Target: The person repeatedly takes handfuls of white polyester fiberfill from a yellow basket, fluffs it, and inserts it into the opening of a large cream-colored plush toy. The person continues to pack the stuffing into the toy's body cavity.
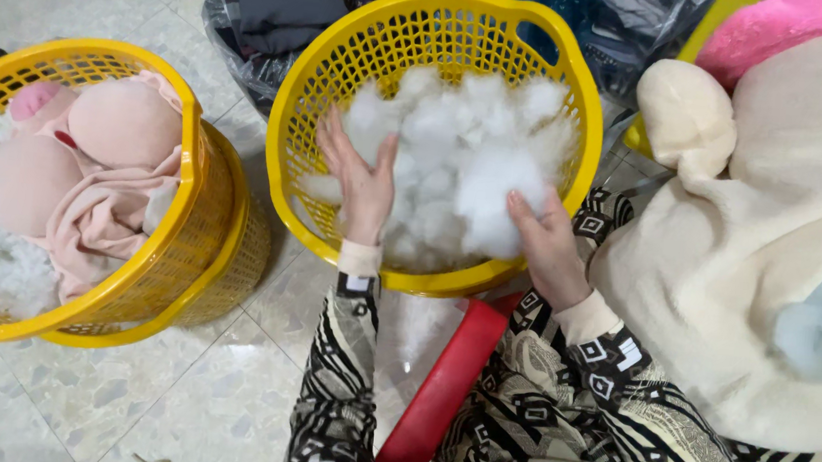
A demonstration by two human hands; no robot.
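Both hands, left hand (pixel 361 182) and right hand (pixel 544 243), in white stuffing (pixel 467 157); yellow basket (pixel 331 66).

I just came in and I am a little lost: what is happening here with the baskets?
A person has both hands in a round yellow plastic basket full of loose white fibre stuffing. The left hand lies open on the pile; the right hand grips a clump. Beside them, stacked yellow baskets hold a pink plush toy, and a cream plush toy lies on the right.
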